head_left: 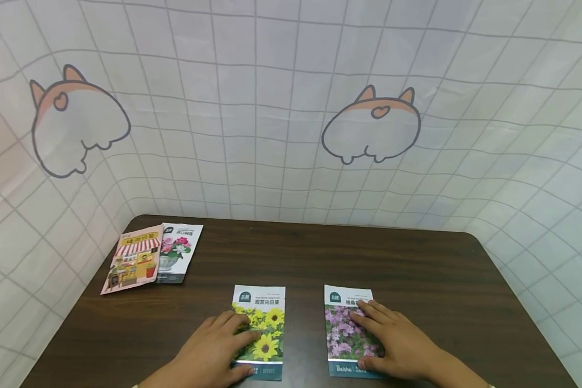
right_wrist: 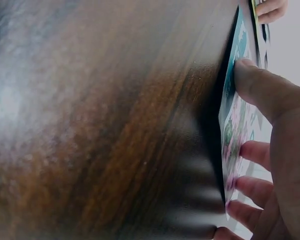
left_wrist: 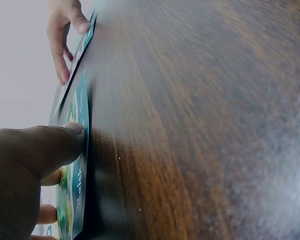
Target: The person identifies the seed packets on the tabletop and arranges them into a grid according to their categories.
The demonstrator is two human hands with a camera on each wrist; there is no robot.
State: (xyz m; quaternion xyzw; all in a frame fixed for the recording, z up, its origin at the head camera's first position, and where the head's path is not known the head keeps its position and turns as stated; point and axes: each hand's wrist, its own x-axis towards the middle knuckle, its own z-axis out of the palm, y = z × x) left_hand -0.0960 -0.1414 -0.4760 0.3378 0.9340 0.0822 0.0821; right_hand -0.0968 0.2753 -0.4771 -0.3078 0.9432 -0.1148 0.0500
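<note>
Backdrop (head_left: 281, 186) of white cloth with a grey grid is hung behind and at both sides of the work area. In front of it, a dark brown wood-grain table (head_left: 291, 253) with rounded far corners is seen. Two cartoon animal rear views are printed on the cloth, a left figure (head_left: 80, 126) and a right figure (head_left: 373, 129), both marked with a heart. The right hand (head_left: 400, 342) is laid over a purple-flower packet (head_left: 340, 328), its fingers extended and spread, thumb near the lower edge; the packet is touched but not gripped. The left hand (head_left: 215, 345) is rested on the left part of a yellow-flower packet (head_left: 268, 323), fingers relaxed and apart, thumb on the lower band; no closed hold is shown. These two packets are placed side by side at the near middle of the table, apart from each other. At the table's far left, a pink packet (head_left: 134, 261) with a shopfront picture is found partly overlapping a white packet (head_left: 177, 253) printed with flowers in a bowl.
</note>
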